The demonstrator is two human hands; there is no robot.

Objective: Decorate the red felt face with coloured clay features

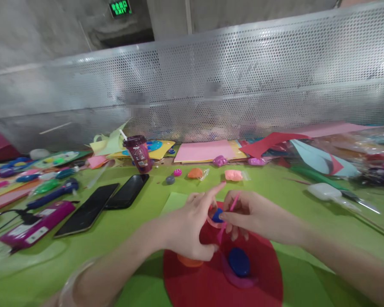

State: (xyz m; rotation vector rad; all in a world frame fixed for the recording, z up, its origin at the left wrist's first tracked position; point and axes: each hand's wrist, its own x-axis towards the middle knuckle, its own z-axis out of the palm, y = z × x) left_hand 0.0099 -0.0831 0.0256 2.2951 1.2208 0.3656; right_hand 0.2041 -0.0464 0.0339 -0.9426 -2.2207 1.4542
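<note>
Over a red paper disc (195, 292) my left hand (190, 224) is spread, its index finger stretched out and thumb apart. Its curled lower fingers are partly hidden. A thin pink modelling tool (234, 202) is pinched in my right hand (248, 213), tilted, with its wider end pointing down. Between the two hands lies a blue clay piece (216, 215) with pinkish clay around its lower edge; my right thumb is close to it, and I cannot tell if they touch. Nearer me, a blue clay oval (239, 262) rests on a purple clay shape (240, 280). Orange clay (190, 261) shows under my left hand.
Two phones (86, 211) and a purple power strip (40, 224) with a cable lie left. A lidded cup (138, 154) with a straw stands behind. Clay packets (233, 175) and pink paper (205, 152) lie ahead. Green-handled scissors (320, 178) are at right, before a perforated metal panel (259, 72).
</note>
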